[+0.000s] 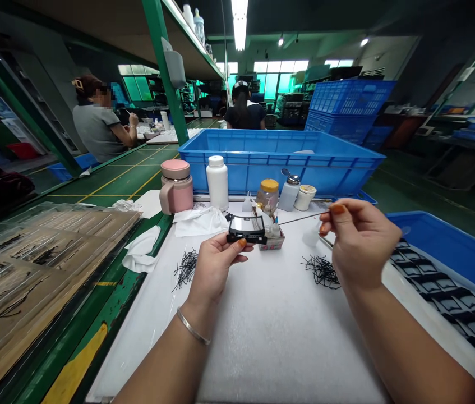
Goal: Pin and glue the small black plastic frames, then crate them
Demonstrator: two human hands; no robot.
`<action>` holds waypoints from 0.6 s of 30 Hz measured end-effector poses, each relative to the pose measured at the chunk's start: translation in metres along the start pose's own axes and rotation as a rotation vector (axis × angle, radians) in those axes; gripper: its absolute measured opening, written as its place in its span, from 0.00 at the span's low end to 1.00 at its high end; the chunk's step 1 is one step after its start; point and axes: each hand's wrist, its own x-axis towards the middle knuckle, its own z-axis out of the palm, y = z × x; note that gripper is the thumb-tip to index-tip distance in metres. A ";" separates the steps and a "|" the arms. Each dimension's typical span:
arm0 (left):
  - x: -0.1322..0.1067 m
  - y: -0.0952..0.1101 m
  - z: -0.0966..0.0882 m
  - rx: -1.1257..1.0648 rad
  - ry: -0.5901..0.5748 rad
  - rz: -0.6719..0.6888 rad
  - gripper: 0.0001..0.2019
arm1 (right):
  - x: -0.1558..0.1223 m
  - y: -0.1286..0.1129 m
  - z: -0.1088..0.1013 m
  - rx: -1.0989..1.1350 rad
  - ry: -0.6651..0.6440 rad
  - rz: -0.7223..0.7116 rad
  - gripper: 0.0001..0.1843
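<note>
My left hand [214,264] is closed on a small black rectangular frame part [245,228] with a pale centre, held up above the white foam mat [262,325]. My right hand [357,238] pinches a thin stick [300,219] whose tip points left toward the frame part and a small open box [273,240] behind it. A metal tool shaft [325,241] also shows under the right fingers. A pile of thin black strips [185,268] lies left of my left hand, and another black pile [322,270] sits just under my right hand.
Behind the mat stand a pink mug [176,186], a white bottle [217,182], a yellow-lidded jar [268,194], a pump dispenser [290,191] and a big blue crate [279,160]. Clear trays [31,264] lie left; a blue bin of black parts [447,275] sits right. Two people work farther back.
</note>
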 end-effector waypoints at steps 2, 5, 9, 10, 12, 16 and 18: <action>0.001 0.000 -0.001 -0.015 0.013 0.005 0.11 | 0.005 0.001 0.004 -0.112 -0.116 0.007 0.05; 0.002 0.000 -0.002 -0.027 0.028 0.008 0.12 | 0.008 0.007 0.014 -0.277 -0.253 -0.030 0.06; 0.002 0.000 -0.002 -0.043 0.042 0.010 0.13 | 0.007 0.023 0.027 -0.490 -0.422 -0.119 0.07; 0.002 0.001 -0.003 -0.046 0.044 0.008 0.14 | 0.006 0.027 0.029 -0.532 -0.492 -0.116 0.07; 0.002 0.001 -0.003 -0.047 0.043 0.001 0.14 | 0.005 0.030 0.032 -0.585 -0.619 -0.090 0.06; 0.001 0.003 -0.002 -0.030 0.017 -0.010 0.12 | 0.003 0.020 0.029 -0.529 -0.583 -0.031 0.09; 0.000 0.004 -0.001 -0.007 -0.030 -0.017 0.12 | 0.003 0.009 0.024 -0.424 -0.561 0.072 0.12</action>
